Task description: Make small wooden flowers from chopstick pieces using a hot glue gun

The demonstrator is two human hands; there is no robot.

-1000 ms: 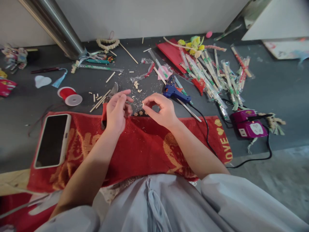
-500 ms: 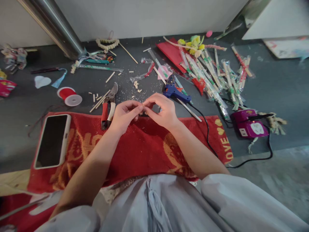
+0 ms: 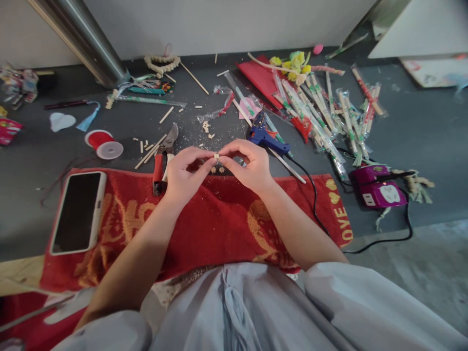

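Note:
My left hand and my right hand meet above the far edge of a red towel. Both pinch one tiny pale wooden piece between thumb and fingertips. A few more small wooden bits lie on the dark floor just under the hands. Red-handled pruning shears lie to the left of my left hand. A blue glue gun rests just beyond my right hand, its black cord running off to the right.
A phone lies on the towel's left end. A red thread spool sits farther left. Several wrapped chopsticks are heaped at the right, beside a purple power strip. A slanted metal post stands at the back left.
My left hand moved right from the shears and joined my right hand. Both now pinch the small wooden piece, raised slightly.

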